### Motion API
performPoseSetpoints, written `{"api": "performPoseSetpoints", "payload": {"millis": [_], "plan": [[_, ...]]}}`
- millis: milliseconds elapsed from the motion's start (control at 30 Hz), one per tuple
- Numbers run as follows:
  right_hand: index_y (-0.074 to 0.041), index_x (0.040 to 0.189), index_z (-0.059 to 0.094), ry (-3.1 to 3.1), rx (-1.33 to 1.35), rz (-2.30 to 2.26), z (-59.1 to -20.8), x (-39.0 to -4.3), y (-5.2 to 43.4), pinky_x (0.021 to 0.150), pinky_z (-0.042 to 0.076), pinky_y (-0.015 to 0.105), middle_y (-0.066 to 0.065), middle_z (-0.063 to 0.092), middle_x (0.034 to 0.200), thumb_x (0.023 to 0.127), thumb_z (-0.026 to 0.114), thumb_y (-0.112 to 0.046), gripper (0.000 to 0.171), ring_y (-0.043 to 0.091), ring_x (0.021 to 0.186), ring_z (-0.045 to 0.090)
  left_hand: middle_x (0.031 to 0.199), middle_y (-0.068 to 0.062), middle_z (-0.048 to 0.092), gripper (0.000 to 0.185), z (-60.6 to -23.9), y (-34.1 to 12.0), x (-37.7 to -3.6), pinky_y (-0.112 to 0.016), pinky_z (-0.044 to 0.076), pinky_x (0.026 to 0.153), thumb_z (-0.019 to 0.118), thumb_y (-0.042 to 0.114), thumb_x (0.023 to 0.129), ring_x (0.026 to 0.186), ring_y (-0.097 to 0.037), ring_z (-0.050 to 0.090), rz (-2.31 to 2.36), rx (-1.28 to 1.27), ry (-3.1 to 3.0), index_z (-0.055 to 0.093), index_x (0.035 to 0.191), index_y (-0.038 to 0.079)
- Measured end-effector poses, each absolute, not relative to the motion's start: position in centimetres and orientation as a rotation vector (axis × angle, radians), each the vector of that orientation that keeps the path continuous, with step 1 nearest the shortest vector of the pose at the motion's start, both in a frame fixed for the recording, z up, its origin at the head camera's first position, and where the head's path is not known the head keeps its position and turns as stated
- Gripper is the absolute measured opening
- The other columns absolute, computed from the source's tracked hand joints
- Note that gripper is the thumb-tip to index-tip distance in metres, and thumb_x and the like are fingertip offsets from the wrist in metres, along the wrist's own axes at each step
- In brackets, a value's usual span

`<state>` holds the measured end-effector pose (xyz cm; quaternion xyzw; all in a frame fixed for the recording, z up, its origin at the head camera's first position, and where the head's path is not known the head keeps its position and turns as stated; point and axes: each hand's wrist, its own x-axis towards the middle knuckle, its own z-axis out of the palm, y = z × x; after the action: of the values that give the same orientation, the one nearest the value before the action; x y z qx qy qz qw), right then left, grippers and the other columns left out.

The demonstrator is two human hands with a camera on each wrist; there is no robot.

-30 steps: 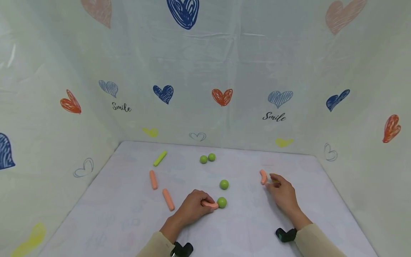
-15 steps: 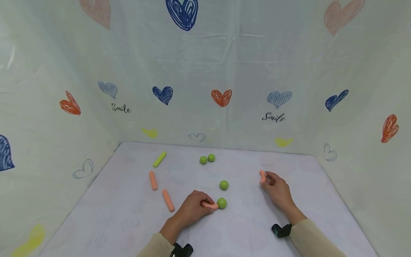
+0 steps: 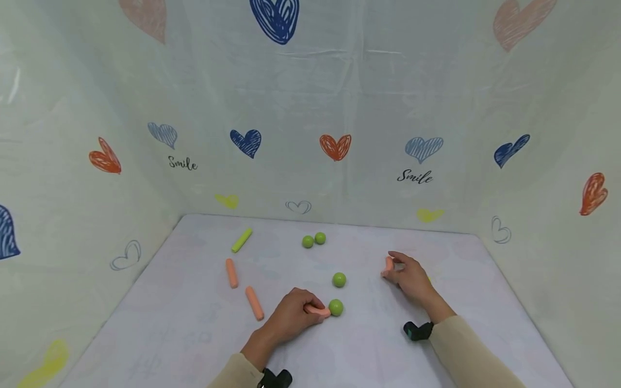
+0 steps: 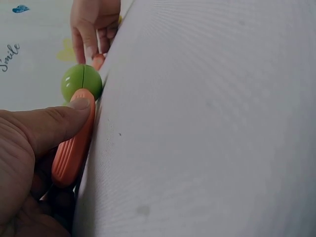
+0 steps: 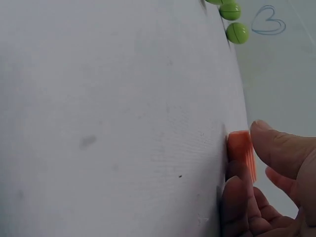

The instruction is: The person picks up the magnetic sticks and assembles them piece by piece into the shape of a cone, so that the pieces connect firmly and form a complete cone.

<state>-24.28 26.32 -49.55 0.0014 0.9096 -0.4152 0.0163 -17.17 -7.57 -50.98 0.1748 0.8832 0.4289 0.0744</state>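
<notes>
My left hand (image 3: 293,315) pinches a curved orange toy rod (image 4: 74,148), ridged along its side, between thumb and fingers. One end of that rod meets a green ball (image 3: 336,307) that has a seam round it. Farther right, my right hand (image 3: 409,277) grips a second curved orange rod (image 3: 389,264), its thumb and fingers at either side of it. In the right wrist view this rod (image 5: 240,145) stands close over the white surface, partly covered by fingers. Another green ball (image 3: 339,279) lies between the two hands, a little behind the first.
Two green balls (image 3: 314,240) sit together toward the back. On the left lie two straight orange rods (image 3: 232,273) (image 3: 254,303) and a yellow-green rod (image 3: 241,240). A small yellow bit (image 3: 429,279) shows behind the right wrist. A heart-printed sheet (image 3: 310,178) rises behind the table.
My right hand has closed on the curved orange rod and moved slightly left with it. My left hand has stayed in place with its rod against the ball.
</notes>
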Motion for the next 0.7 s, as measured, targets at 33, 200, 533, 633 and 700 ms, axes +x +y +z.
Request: {"api": "performPoseSetpoints", "payload": {"millis": [33, 200, 533, 633, 700], "plan": [[0.0, 0.153, 0.049, 2.804, 0.003, -1.291, -49.6, -24.5, 26.4, 0.067, 0.052, 0.028, 0.028, 0.057, 0.144, 0.093, 0.081, -0.018, 0.07, 0.017, 0.077, 0.066, 0.102, 0.012, 0.07, 0.011, -51.0, -7.5, -17.2, -0.026, 0.049, 0.082, 0.085, 0.024, 0.091, 0.099, -0.008, 0.057, 1.285, 0.52, 2.648, 0.079, 0.101, 0.024], [0.003, 0.155, 0.045, 2.75, 0.039, -1.292, -50.0, -25.4, 26.6, 0.061, 0.051, 0.026, 0.028, 0.056, 0.142, 0.092, 0.081, -0.017, 0.076, 0.015, 0.068, 0.059, 0.102, 0.013, 0.07, 0.012, -51.1, -7.5, -17.2, -0.026, 0.048, 0.082, 0.085, 0.025, 0.091, 0.098, -0.007, 0.057, 1.279, 0.51, 2.646, 0.08, 0.102, 0.025], [0.0, 0.151, 0.049, 2.682, 0.049, -1.306, -50.0, -25.9, 26.9, 0.062, 0.052, 0.028, 0.028, 0.055, 0.14, 0.091, 0.083, -0.018, 0.071, 0.017, 0.071, 0.058, 0.101, 0.013, 0.07, 0.012, -51.2, -7.5, -17.3, -0.026, 0.048, 0.082, 0.085, 0.024, 0.091, 0.098, -0.007, 0.057, 1.286, 0.522, 2.654, 0.079, 0.101, 0.024], [-0.003, 0.15, 0.049, 2.669, 0.041, -1.321, -49.9, -25.9, 26.9, 0.062, 0.052, 0.029, 0.027, 0.054, 0.137, 0.09, 0.083, -0.017, 0.07, 0.018, 0.07, 0.058, 0.102, 0.014, 0.07, 0.012, -51.1, -7.5, -17.3, -0.025, 0.048, 0.083, 0.085, 0.024, 0.091, 0.098, -0.006, 0.057, 1.288, 0.508, 2.65, 0.079, 0.102, 0.025], [-0.005, 0.149, 0.049, 2.671, 0.033, -1.344, -50.0, -25.8, 26.9, 0.062, 0.052, 0.029, 0.025, 0.054, 0.137, 0.089, 0.084, -0.015, 0.07, 0.018, 0.073, 0.058, 0.102, 0.014, 0.07, 0.012, -51.1, -7.5, -17.4, -0.026, 0.048, 0.083, 0.085, 0.024, 0.091, 0.099, -0.006, 0.057, 1.286, 0.504, 2.649, 0.079, 0.102, 0.025]]}}
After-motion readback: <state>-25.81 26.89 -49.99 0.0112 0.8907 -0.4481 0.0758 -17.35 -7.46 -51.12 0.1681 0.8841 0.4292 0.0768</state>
